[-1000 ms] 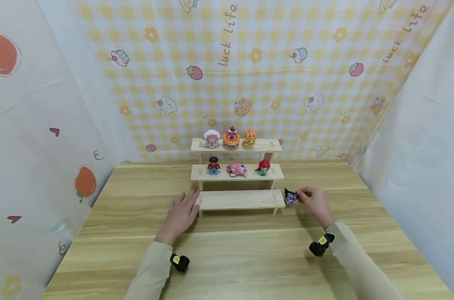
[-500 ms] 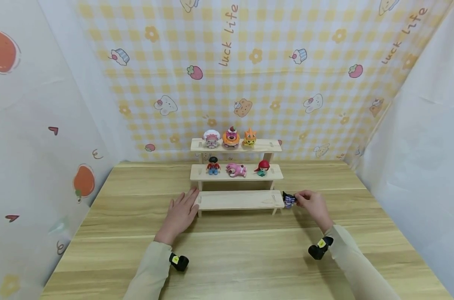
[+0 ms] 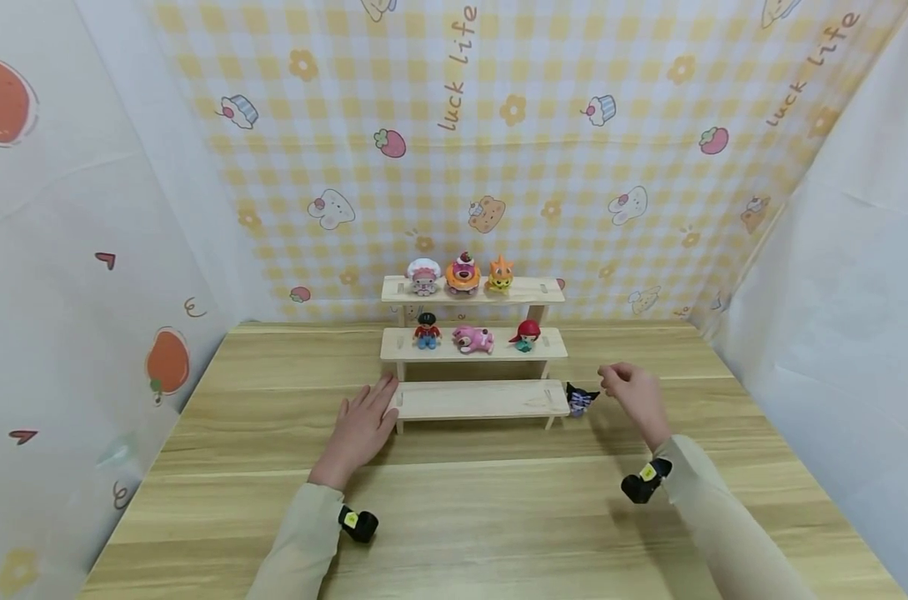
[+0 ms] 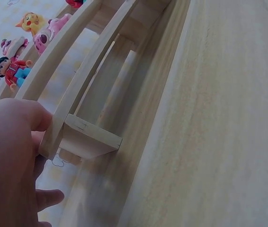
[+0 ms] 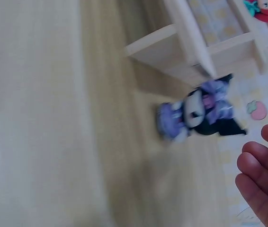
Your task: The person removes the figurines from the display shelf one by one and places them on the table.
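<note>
A black-and-purple figurine with pointed ears and a bow (image 3: 579,399) stands upright on the table at the right end of the lowest shelf tier (image 3: 484,400). My right hand (image 3: 634,397) is just right of it, apart from it. In the right wrist view, the fingers (image 5: 262,165) are loosely bent with nothing in them, beside the figurine's ear (image 5: 232,127). At the other end, my left hand (image 3: 361,427) rests against the left end of that lowest tier. Its fingers look extended in the head view; in the left wrist view the thumb side touches the wooden end (image 4: 53,137).
On the middle tier (image 3: 393,346) are a red-jacketed figure (image 3: 427,332), a lying pink bear (image 3: 473,339) and a red-haired figure (image 3: 526,335). The top tier (image 3: 544,290) bears three more figurines. Behind the wooden table (image 3: 454,517) hangs a checked cloth (image 3: 423,175).
My right hand has let go of the black-and-purple figurine and drawn back slightly up and right. The figurine has shifted a little toward the shelf. My left hand has stayed put.
</note>
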`<action>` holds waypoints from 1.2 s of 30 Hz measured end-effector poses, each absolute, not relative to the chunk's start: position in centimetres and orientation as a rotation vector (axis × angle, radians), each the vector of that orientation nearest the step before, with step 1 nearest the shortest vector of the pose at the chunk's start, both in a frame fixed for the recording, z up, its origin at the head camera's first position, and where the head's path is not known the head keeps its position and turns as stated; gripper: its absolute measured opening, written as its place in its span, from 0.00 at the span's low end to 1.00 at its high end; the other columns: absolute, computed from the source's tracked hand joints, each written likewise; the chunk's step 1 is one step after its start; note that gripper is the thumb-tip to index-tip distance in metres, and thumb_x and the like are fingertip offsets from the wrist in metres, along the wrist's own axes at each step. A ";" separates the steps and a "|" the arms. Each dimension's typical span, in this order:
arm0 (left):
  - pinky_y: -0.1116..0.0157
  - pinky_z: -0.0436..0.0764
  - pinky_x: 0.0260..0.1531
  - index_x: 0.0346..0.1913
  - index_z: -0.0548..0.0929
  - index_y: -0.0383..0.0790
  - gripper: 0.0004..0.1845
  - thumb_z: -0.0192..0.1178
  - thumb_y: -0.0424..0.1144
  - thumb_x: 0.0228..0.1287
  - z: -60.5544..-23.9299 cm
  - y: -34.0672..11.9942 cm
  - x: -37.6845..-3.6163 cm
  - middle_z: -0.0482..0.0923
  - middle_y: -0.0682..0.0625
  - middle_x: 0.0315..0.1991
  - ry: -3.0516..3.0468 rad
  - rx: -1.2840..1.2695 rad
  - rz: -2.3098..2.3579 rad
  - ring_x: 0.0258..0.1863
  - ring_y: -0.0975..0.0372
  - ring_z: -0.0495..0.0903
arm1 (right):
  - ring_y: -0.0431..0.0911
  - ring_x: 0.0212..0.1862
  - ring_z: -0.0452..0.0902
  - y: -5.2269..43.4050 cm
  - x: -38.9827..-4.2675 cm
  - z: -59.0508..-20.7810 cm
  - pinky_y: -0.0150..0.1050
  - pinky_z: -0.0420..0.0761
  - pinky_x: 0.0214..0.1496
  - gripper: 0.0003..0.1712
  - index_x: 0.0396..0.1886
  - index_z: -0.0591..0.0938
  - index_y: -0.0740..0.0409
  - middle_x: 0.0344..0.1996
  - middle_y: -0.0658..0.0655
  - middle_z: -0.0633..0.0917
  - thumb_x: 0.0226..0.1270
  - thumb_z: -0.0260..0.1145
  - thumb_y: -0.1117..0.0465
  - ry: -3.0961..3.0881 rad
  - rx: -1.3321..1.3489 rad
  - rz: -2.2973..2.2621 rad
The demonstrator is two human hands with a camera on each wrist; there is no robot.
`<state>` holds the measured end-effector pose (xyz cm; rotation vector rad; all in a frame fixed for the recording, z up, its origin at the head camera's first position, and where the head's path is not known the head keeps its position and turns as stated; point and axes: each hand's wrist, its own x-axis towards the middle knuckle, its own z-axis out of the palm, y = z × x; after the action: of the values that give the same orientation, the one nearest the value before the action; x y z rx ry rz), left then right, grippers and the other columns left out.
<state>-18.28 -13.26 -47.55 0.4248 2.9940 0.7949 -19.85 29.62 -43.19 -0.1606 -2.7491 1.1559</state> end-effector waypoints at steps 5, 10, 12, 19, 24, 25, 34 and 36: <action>0.32 0.46 0.66 0.75 0.55 0.43 0.29 0.42 0.47 0.75 -47.5 -13.4 -18.3 0.50 0.46 0.76 2.995 0.416 0.786 0.71 0.39 0.53 | 0.55 0.37 0.83 29.0 -21.0 -41.0 0.34 0.78 0.33 0.24 0.47 0.82 0.68 0.37 0.67 0.86 0.73 0.53 0.51 -2.749 -0.090 1.075; 0.32 0.46 0.66 0.75 0.54 0.43 0.29 0.42 0.47 0.75 -47.6 -13.5 -18.3 0.49 0.46 0.76 2.992 0.405 0.786 0.72 0.39 0.53 | 0.54 0.37 0.82 27.7 -22.5 -38.5 0.35 0.78 0.34 0.24 0.47 0.83 0.65 0.38 0.65 0.87 0.73 0.54 0.48 -2.744 -0.026 1.020; 0.32 0.47 0.66 0.75 0.55 0.43 0.29 0.42 0.47 0.75 -47.6 -13.5 -18.3 0.50 0.46 0.76 2.993 0.402 0.790 0.72 0.39 0.53 | 0.53 0.37 0.82 27.1 -23.1 -37.6 0.35 0.78 0.34 0.24 0.46 0.83 0.63 0.38 0.64 0.87 0.73 0.54 0.47 -2.743 -0.002 1.010; 0.33 0.47 0.66 0.75 0.55 0.44 0.29 0.42 0.47 0.75 -47.7 -13.5 -18.3 0.50 0.47 0.76 2.991 0.393 0.812 0.72 0.40 0.53 | 0.52 0.34 0.80 24.9 -24.9 -35.2 0.37 0.76 0.31 0.19 0.43 0.84 0.60 0.34 0.62 0.86 0.72 0.57 0.50 -2.709 0.087 0.983; 0.33 0.46 0.67 0.75 0.54 0.45 0.30 0.42 0.47 0.75 -47.6 -13.5 -18.4 0.49 0.47 0.76 2.977 0.375 0.811 0.72 0.40 0.51 | 0.50 0.32 0.78 23.3 -26.1 -33.7 0.36 0.74 0.30 0.18 0.42 0.84 0.62 0.33 0.61 0.86 0.71 0.58 0.52 -2.687 0.125 0.969; 0.34 0.46 0.67 0.75 0.54 0.45 0.30 0.42 0.48 0.75 -47.6 -13.5 -18.4 0.49 0.47 0.76 2.973 0.372 0.813 0.72 0.40 0.51 | 0.50 0.32 0.79 23.0 -26.4 -33.3 0.36 0.74 0.30 0.18 0.42 0.84 0.62 0.33 0.62 0.86 0.71 0.59 0.52 -2.678 0.133 0.973; 0.33 0.47 0.66 0.75 0.55 0.44 0.29 0.44 0.46 0.75 -47.7 -13.3 -18.5 0.50 0.46 0.76 2.986 0.402 0.842 0.72 0.39 0.53 | 0.51 0.36 0.80 20.8 -28.4 -31.0 0.40 0.75 0.37 0.18 0.42 0.85 0.61 0.35 0.63 0.87 0.70 0.59 0.51 -2.658 0.195 0.985; 0.33 0.48 0.66 0.75 0.55 0.44 0.30 0.44 0.47 0.75 -47.8 -13.2 -18.4 0.51 0.46 0.76 2.989 0.407 0.843 0.72 0.40 0.54 | 0.50 0.35 0.79 20.3 -28.8 -30.8 0.39 0.75 0.36 0.18 0.42 0.85 0.61 0.35 0.63 0.87 0.70 0.60 0.51 -2.658 0.208 0.974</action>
<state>-18.43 -13.24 -47.77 0.4072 2.9890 0.8432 -28.79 20.35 -30.79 0.2081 -2.6577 0.9736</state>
